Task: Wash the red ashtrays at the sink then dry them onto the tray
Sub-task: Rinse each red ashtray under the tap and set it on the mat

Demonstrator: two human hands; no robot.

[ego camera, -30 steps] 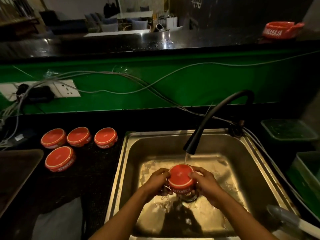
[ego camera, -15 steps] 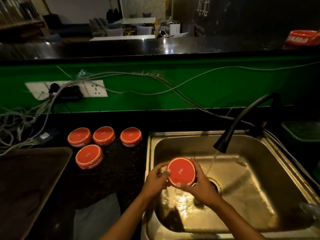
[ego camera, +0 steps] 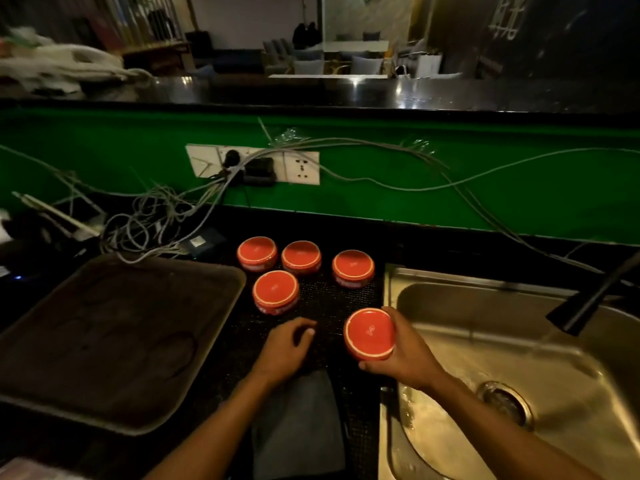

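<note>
Low in the middle of the frame, the right hand (ego camera: 403,348) grips a red ashtray (ego camera: 370,334) upside down, fingers curled round its right side and thumb under its near edge, holding it over the dark mat (ego camera: 332,299) just left of the sink's rim. The left hand (ego camera: 285,346) hovers to the left of it, apart from it, fingers loosely curled and holding nothing; whether it touches the mat cannot be told. Four more ashtrays sit upside down on the mat above the hands: three in a row at centre, namely the left one (ego camera: 257,252), the middle one (ego camera: 301,256) and the right one (ego camera: 353,267), and a fourth (ego camera: 276,294) nearer, below the left pair. None of them touches another. A grey cloth (ego camera: 298,424) lies on the counter at bottom centre, under the left forearm. The tray (ego camera: 214,327) fills the left of the frame, dark, with nothing on it, its right rim just beside the fourth ashtray. The steel sink (ego camera: 450,306) takes the lower right; its basin is wet and the drain (ego camera: 505,403) shows near the right forearm. The black tap (ego camera: 588,299) reaches in from the right edge, and a thin stream of water falls from its spout. Across the upper middle runs a green wall (ego camera: 450,161) with a white socket strip (ego camera: 252,164) and a tangle of grey cables (ego camera: 156,216) trailing down to the counter at left.
</note>
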